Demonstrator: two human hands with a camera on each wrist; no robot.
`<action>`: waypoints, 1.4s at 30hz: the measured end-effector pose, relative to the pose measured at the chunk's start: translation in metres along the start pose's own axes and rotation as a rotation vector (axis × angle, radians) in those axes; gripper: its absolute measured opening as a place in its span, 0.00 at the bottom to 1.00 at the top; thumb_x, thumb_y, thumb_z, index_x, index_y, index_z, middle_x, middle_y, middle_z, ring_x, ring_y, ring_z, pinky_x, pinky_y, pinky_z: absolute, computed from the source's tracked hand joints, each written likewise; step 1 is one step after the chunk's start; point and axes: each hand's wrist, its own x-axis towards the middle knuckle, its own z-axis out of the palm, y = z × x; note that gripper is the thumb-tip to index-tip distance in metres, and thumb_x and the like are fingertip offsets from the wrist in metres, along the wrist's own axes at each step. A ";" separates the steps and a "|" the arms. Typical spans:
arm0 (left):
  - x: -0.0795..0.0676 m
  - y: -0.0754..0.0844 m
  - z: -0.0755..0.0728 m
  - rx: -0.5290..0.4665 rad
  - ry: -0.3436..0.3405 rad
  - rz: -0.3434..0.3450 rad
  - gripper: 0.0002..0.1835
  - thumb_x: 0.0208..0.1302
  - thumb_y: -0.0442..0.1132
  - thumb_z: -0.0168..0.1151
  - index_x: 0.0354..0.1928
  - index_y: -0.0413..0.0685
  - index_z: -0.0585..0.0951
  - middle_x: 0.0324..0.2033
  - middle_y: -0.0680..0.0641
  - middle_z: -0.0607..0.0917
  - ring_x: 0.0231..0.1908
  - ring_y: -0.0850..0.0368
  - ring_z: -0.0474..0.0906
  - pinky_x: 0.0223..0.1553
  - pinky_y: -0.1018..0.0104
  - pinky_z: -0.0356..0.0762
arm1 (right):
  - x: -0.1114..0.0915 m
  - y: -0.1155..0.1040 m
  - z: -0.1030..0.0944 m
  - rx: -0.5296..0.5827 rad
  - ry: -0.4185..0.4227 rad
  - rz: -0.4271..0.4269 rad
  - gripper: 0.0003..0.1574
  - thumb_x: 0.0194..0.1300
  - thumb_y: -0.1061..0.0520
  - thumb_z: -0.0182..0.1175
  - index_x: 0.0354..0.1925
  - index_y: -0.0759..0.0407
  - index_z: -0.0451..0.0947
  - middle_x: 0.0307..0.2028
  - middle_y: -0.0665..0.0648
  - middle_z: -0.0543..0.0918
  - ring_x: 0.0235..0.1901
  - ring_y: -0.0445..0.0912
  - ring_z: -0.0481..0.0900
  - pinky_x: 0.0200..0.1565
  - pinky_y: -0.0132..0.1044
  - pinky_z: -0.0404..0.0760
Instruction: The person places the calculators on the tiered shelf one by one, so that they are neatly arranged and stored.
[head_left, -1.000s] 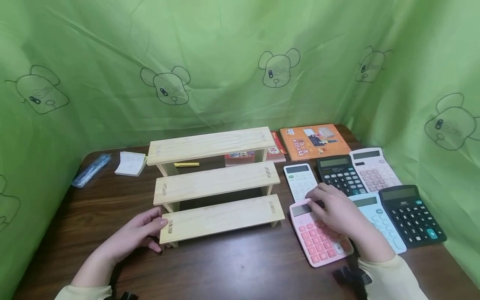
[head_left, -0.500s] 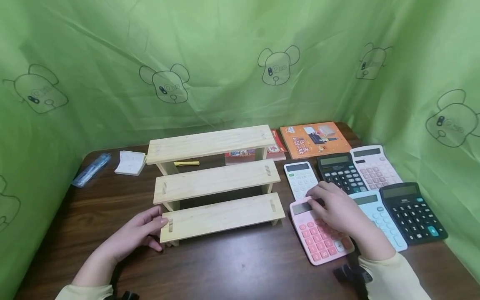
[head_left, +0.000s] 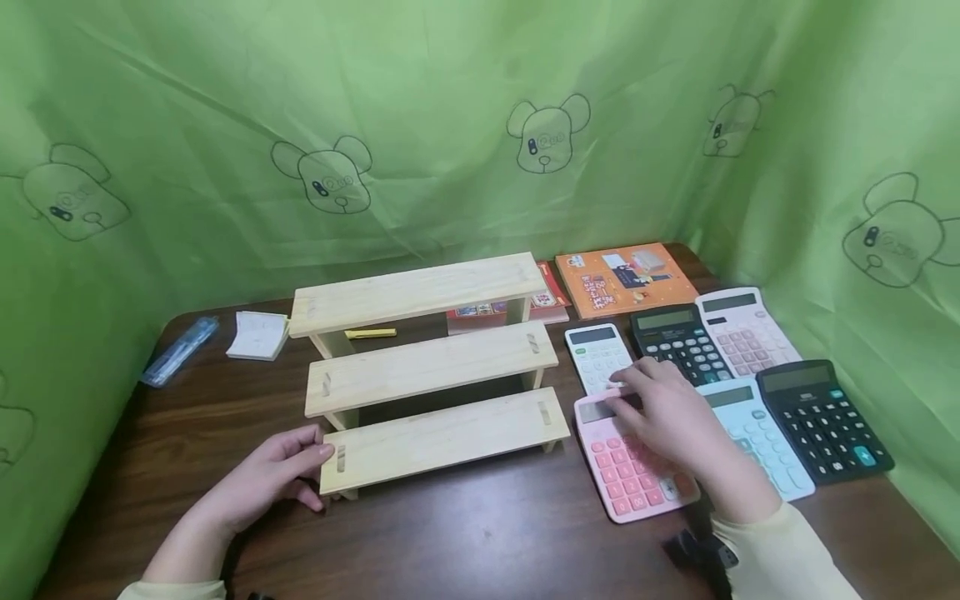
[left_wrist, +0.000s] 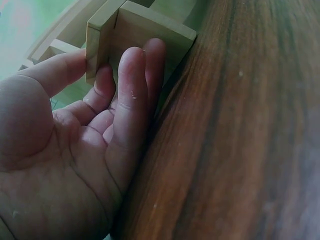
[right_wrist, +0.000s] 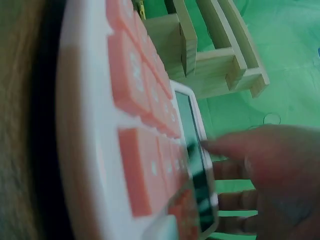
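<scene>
A three-step wooden shelf (head_left: 442, 442) stands in the middle of the table. My left hand (head_left: 262, 483) grips the left end of its lowest step; in the left wrist view the thumb lies on the board's edge and the fingers reach under the board (left_wrist: 150, 31). On the right, my right hand (head_left: 671, 417) pinches the top edge of a pink calculator (head_left: 622, 483). The right wrist view shows the thumb by the calculator's display (right_wrist: 197, 155) and the other fingers behind its far edge. Just beyond that hand lies a small white calculator (head_left: 596, 354).
Right of the hand lie a light blue calculator (head_left: 772, 442), two black calculators (head_left: 821, 421) and a pale pink one (head_left: 750, 333). An orange book (head_left: 630, 279) and red-covered books (head_left: 551, 304) lie behind. A notepad (head_left: 257, 336), a blue pack (head_left: 180, 352) and a yellow item (head_left: 371, 333) are farther left.
The pink calculator has shifted slightly left and away from me with my right hand. My left hand keeps its grip on the shelf. The head view has tilted a little.
</scene>
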 end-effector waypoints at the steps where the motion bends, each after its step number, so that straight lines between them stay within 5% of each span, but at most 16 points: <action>1: 0.000 -0.001 0.000 -0.003 -0.005 0.001 0.13 0.77 0.37 0.43 0.45 0.31 0.70 0.40 0.31 0.81 0.37 0.42 0.81 0.32 0.41 0.82 | -0.002 -0.002 0.000 -0.020 -0.017 -0.006 0.38 0.59 0.35 0.65 0.60 0.54 0.75 0.53 0.60 0.74 0.53 0.58 0.69 0.50 0.60 0.74; 5: 0.001 0.001 -0.001 0.007 0.010 -0.003 0.13 0.77 0.39 0.44 0.41 0.32 0.69 0.39 0.31 0.80 0.35 0.43 0.81 0.31 0.40 0.81 | -0.012 -0.014 0.000 -0.095 -0.059 -0.083 0.62 0.49 0.21 0.61 0.71 0.54 0.61 0.68 0.67 0.60 0.66 0.67 0.55 0.55 0.71 0.66; 13: 0.001 -0.001 -0.003 -0.011 0.010 0.029 0.10 0.77 0.36 0.44 0.38 0.34 0.67 0.38 0.33 0.80 0.36 0.44 0.81 0.31 0.39 0.81 | -0.017 -0.028 0.008 -0.177 -0.159 -0.134 0.74 0.40 0.15 0.61 0.76 0.44 0.48 0.71 0.62 0.56 0.69 0.64 0.50 0.49 0.72 0.70; 19: 0.002 0.001 -0.006 -0.013 0.001 0.067 0.10 0.77 0.35 0.44 0.38 0.34 0.66 0.38 0.32 0.79 0.36 0.43 0.81 0.31 0.40 0.81 | -0.014 -0.031 0.010 -0.205 -0.146 -0.144 0.74 0.39 0.15 0.61 0.76 0.44 0.48 0.70 0.61 0.56 0.69 0.63 0.49 0.41 0.70 0.74; 33: -0.005 -0.002 -0.006 -0.020 0.057 0.047 0.10 0.76 0.37 0.47 0.38 0.34 0.67 0.38 0.33 0.78 0.36 0.43 0.80 0.33 0.39 0.81 | -0.006 -0.041 0.019 -0.220 -0.191 -0.090 0.66 0.40 0.28 0.66 0.74 0.44 0.54 0.71 0.60 0.55 0.67 0.61 0.52 0.37 0.73 0.69; 42: -0.003 -0.003 -0.004 -0.013 0.062 0.025 0.12 0.76 0.39 0.48 0.39 0.34 0.69 0.39 0.32 0.78 0.37 0.42 0.80 0.34 0.38 0.81 | -0.005 -0.037 0.019 -0.170 -0.186 -0.066 0.64 0.39 0.32 0.68 0.74 0.42 0.56 0.72 0.61 0.51 0.66 0.62 0.51 0.34 0.66 0.70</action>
